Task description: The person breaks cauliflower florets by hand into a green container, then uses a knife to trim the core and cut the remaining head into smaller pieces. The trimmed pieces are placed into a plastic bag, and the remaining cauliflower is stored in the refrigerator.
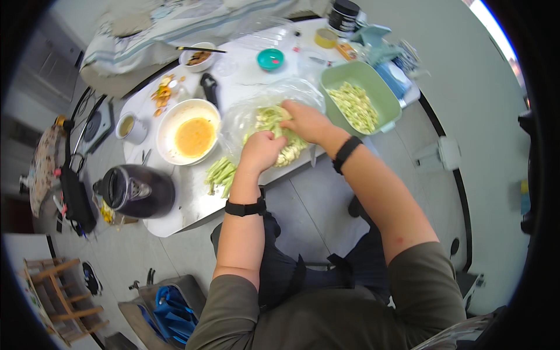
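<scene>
Both hands are over an open clear plastic bag [236, 114] near the table's front edge. My left hand [261, 152] has its fingers curled on the pale green cauliflower [271, 117]. From the other side my right hand [306, 122] pinches the same cauliflower, its fingertips partly hidden among the stalks. More cauliflower with cream-coloured heads [291, 154] lies just below the hands. Beside my left wrist is a pile of cut green stalks [221, 171]. To the right, a light green plastic basin [389, 98] contains small cauliflower pieces [355, 107].
A white bowl of beaten egg [195, 137], a mug [133, 129] and a dark electric kettle [139, 191] stand at left. A knife blade [313, 156] juts past the front edge. Behind are a teal bowl [270, 59], a food bowl with chopsticks [199, 57] and tape [326, 38].
</scene>
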`<state>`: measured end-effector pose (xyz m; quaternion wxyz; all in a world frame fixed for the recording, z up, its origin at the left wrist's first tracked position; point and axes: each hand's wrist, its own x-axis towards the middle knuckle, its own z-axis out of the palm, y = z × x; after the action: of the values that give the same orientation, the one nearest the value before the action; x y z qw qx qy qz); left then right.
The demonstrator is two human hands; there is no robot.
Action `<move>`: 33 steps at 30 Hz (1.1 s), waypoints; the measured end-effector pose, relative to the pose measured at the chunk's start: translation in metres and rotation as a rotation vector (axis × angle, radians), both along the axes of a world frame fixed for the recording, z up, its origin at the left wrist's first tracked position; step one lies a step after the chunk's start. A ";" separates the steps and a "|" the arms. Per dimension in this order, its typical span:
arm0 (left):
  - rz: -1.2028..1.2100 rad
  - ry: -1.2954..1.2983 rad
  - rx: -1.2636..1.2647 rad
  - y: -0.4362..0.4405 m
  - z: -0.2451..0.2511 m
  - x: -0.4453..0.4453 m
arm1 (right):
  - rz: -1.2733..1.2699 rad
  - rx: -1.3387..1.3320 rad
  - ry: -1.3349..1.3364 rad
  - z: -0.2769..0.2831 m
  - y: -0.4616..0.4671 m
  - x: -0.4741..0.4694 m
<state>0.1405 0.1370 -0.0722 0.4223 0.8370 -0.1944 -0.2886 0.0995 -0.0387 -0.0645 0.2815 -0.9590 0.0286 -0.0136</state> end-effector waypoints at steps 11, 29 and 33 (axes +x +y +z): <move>0.245 -0.332 -0.643 -0.006 0.041 -0.017 | -0.059 0.416 -0.015 0.004 -0.002 -0.010; 0.030 0.777 -0.936 -0.093 0.038 -0.051 | 0.030 0.204 -0.416 0.065 -0.075 -0.095; -0.123 0.698 -0.824 -0.118 0.040 -0.050 | -0.217 0.532 -0.221 0.056 -0.098 -0.110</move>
<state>0.0902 0.0191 -0.0327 0.7372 0.4436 -0.1884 -0.4736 -0.0107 -0.1370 -0.0083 0.5209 -0.8358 0.1026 -0.1401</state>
